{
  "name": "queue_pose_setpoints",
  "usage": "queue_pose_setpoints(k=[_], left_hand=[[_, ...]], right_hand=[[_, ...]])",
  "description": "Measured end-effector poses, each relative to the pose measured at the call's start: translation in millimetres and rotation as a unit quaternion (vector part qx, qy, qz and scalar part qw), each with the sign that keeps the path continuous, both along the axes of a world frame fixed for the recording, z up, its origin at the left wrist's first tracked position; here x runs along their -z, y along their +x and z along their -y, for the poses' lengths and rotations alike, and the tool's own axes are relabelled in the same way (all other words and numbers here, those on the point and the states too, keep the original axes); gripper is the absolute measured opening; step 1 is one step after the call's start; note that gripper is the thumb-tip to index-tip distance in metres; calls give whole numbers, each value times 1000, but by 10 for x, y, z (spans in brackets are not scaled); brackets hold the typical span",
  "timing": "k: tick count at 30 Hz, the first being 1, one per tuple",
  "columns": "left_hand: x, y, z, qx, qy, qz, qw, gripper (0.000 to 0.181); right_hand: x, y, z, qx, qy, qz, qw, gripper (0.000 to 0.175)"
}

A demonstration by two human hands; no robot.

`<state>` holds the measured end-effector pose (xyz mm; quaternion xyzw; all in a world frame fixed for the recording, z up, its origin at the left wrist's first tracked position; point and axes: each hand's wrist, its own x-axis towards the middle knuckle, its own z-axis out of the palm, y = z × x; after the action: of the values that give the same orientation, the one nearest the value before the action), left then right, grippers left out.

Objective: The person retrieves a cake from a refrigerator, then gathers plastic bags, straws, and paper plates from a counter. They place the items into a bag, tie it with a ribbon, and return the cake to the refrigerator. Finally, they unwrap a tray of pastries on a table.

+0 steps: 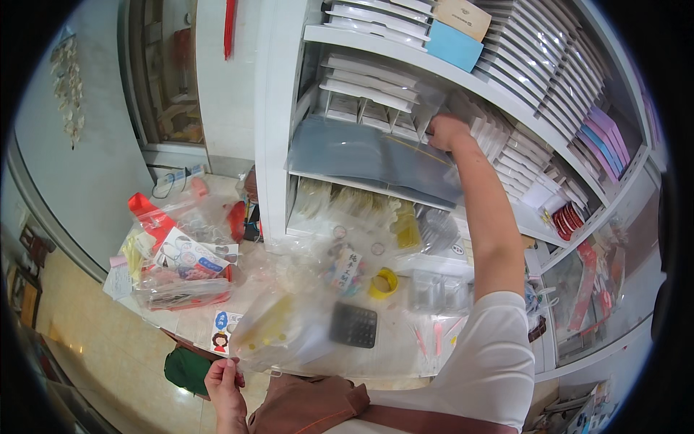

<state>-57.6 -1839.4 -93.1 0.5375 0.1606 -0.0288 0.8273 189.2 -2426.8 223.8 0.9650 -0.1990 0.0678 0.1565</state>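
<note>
Low at the front edge of the table, my left hand (225,382) pinches the corner of a translucent plastic bag (276,331). Yellow shows inside that bag, which lies across the tabletop. My right arm stretches up and forward into the shelf unit. There my right hand (449,132) is beside the small white compartments (375,115) and above grey translucent plastic sheets (347,146). Its fingertips are partly hidden, so whether it grips anything is unclear. Stacked clear-and-white boxes (490,130) stand just right of that hand.
On the table (398,347) are a black calculator (353,324), a yellow tape roll (384,283), clear plastic trays (440,292) and pink tools (437,339). A red basket (214,298) of plastic packaging occupies the left end. A green stool seat (187,370) sits below the table edge.
</note>
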Motion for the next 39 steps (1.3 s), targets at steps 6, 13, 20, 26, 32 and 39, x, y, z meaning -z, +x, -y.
queue_pose_setpoints(k=[6, 13, 20, 26, 32, 39], left_hand=[[-30, -4, 63, -2, 6, 11, 1000, 14], [-70, -5, 85, 15, 18, 6, 1000, 10], [-11, 81, 158, 26, -97, 23, 995, 13], [25, 181, 136, 63, -147, 27, 987, 17], [-47, 149, 114, 76, -107, 56, 990, 49], [-104, 127, 225, 210, -118, 60, 969, 42]], right_hand=[[54, 44, 182, -62, 0, 75, 995, 26], [-122, -582, -310, -14, -90, 225, 970, 26], [16, -1926, -756, -134, 269, 518, 801, 18], [351, -2463, -1245, -144, 492, 491, 704, 11], [657, -2626, -1627, -101, 578, 436, 682, 10], [1841, -2428, -2637, -114, 722, 34, 681, 12]])
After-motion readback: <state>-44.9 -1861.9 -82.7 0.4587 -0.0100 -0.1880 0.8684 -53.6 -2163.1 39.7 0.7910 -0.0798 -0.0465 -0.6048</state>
